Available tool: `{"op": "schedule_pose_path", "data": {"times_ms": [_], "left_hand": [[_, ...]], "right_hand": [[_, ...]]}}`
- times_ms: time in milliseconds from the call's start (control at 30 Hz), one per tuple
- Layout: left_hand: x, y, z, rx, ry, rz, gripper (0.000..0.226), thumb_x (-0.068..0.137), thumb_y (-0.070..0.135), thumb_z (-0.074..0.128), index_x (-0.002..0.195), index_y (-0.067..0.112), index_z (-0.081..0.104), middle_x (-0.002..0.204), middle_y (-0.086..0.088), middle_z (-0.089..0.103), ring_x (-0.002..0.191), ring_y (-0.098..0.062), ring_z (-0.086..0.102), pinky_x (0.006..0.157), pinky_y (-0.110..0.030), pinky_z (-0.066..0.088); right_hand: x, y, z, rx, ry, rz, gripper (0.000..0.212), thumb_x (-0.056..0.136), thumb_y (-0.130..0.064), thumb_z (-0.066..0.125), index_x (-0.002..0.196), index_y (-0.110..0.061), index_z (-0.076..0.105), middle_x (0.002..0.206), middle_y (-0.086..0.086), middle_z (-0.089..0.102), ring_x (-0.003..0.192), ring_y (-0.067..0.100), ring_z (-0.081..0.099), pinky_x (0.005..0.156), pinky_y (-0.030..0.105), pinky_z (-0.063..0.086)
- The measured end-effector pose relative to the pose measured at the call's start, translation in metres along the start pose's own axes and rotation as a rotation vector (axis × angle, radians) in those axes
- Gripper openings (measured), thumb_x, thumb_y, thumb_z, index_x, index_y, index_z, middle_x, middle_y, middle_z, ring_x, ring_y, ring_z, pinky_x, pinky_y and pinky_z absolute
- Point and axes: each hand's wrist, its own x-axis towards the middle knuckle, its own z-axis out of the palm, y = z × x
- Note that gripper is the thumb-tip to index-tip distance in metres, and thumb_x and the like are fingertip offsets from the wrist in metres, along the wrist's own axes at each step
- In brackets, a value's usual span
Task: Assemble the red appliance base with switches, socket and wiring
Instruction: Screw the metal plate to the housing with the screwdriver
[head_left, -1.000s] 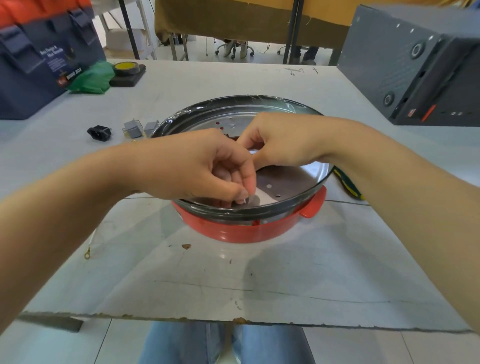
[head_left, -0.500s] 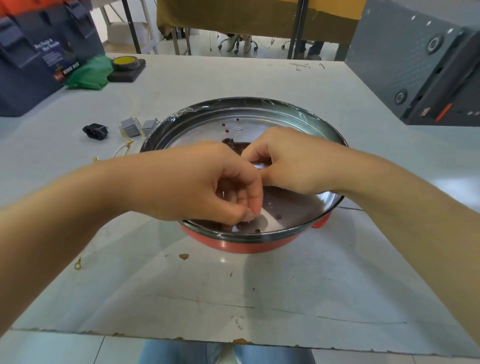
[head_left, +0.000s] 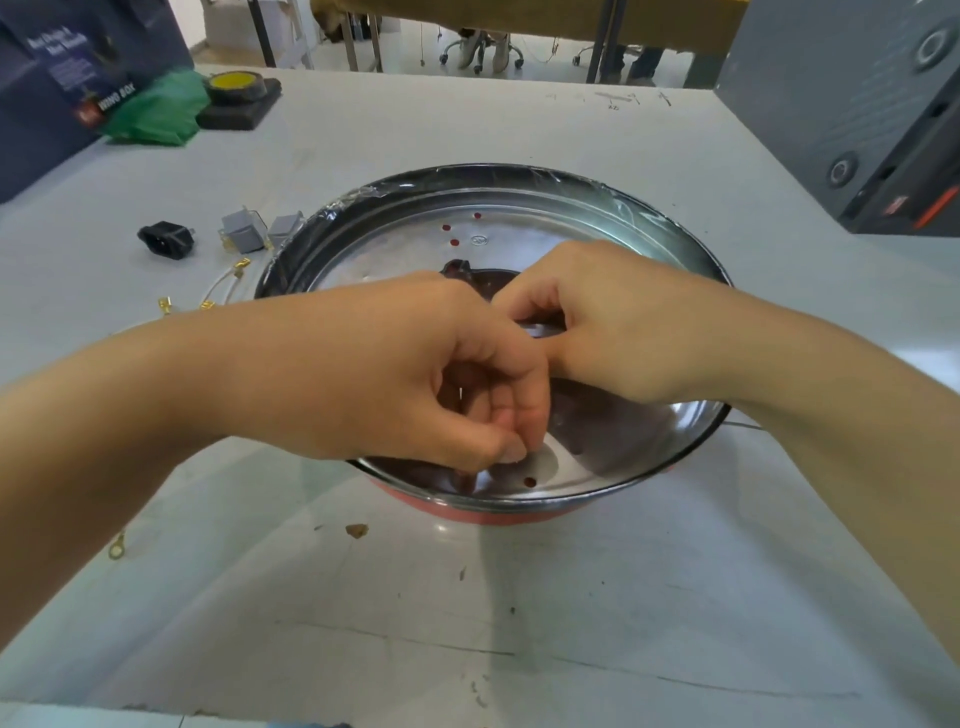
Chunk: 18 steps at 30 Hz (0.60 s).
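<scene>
Both hands, left hand (head_left: 415, 384) and right hand (head_left: 597, 322), curl inside the shiny steel pan of the red appliance base (head_left: 493, 512), seemingly pinching a small unseen part; contents hidden, likely for seating it.

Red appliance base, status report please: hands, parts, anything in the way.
Both hands, left and right, curled together inside red appliance base; held item hidden. Black socket, grey switches on table. Nothing blocking.

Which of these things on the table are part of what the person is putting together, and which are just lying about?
Part of the job:
red appliance base with its metal pan
black socket
two grey switches
wires with brass terminals
left hand and right hand, both working inside the pan

Just lying about:
green bag
yellow tape roll
dark blue box
grey case
</scene>
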Motion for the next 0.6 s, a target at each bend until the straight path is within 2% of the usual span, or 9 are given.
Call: {"op": "schedule_pose_path", "data": {"times_ms": [233,300,467,600], "left_hand": [[0.0011,-0.0006,0.0001,-0.025,0.0,-0.006,0.005,0.075,0.024,0.068,0.079,0.027,0.069,0.063,0.015,0.065,0.06,-0.006,0.065,0.062,-0.017,0.052],[0.0011,0.0,-0.0004,-0.028,-0.012,-0.01,0.005,0.076,0.024,0.071,0.08,0.026,0.071,0.064,0.013,0.067,0.061,-0.006,0.066,0.063,-0.019,0.052],[0.0035,0.0027,-0.0002,-0.033,-0.041,-0.024,0.005,0.079,0.02,0.072,0.079,0.025,0.072,0.06,0.01,0.067,0.058,-0.008,0.066,0.06,-0.008,0.045],[0.004,0.0027,0.0015,-0.028,-0.038,-0.028,0.001,0.079,0.026,0.071,0.08,0.027,0.072,0.059,0.011,0.066,0.059,-0.009,0.065,0.061,-0.009,0.044]], "right_hand": [[0.0003,0.0024,0.0001,0.006,-0.012,0.001,0.014,0.088,-0.018,0.06,0.085,-0.017,0.073,0.079,0.01,0.069,0.081,0.027,0.06,0.071,0.04,0.05],[-0.0001,0.0025,0.0002,0.017,-0.01,0.005,0.014,0.088,-0.023,0.061,0.084,-0.02,0.074,0.076,0.006,0.069,0.079,0.024,0.06,0.07,0.039,0.051],[-0.0001,0.0038,0.0007,0.029,-0.001,-0.002,0.015,0.089,-0.026,0.063,0.078,-0.022,0.072,0.064,-0.004,0.062,0.064,0.012,0.053,0.065,0.032,0.047],[0.0006,0.0048,0.0007,0.028,0.002,-0.003,0.015,0.089,-0.025,0.063,0.078,-0.022,0.072,0.061,-0.006,0.059,0.062,0.008,0.05,0.065,0.032,0.046]]}}
